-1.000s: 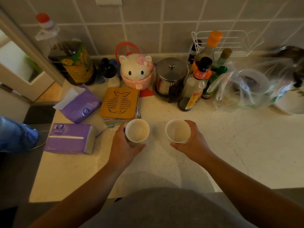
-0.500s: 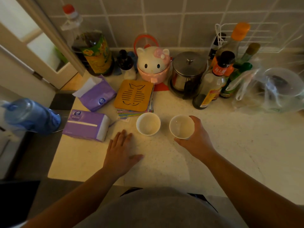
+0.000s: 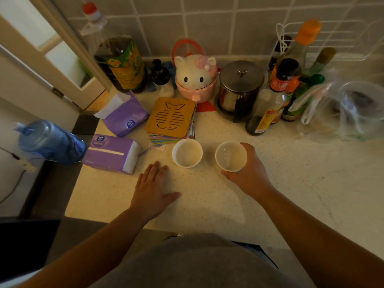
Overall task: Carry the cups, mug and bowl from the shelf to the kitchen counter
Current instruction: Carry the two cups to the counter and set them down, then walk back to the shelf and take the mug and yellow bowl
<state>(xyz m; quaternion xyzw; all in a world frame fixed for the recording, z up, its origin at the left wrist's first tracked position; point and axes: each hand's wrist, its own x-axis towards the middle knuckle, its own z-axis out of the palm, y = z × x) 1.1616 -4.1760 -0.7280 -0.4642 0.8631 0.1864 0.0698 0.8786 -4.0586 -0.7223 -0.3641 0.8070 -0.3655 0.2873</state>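
Head | right hand (image 3: pixel 249 175) grips right cup (image 3: pixel 230 156) | left cup (image 3: pixel 187 153) beside left hand (image 3: pixel 152 189)

Two white cups stand side by side on the speckled counter (image 3: pixel 270 194). The left cup (image 3: pixel 187 153) stands free, just in front of a fish-cut trivet (image 3: pixel 170 117) on a stack of mats. The left hand (image 3: pixel 153 189) lies flat, fingers spread, near it but apart. The right hand (image 3: pixel 249 173) wraps the right cup (image 3: pixel 230 156) from its right side (whether its base touches the counter is unclear). Far back stand bottles, a steel pot (image 3: pixel 240 88) and a cat jar (image 3: pixel 195 77); tissue packs (image 3: pixel 112 153) lie left.
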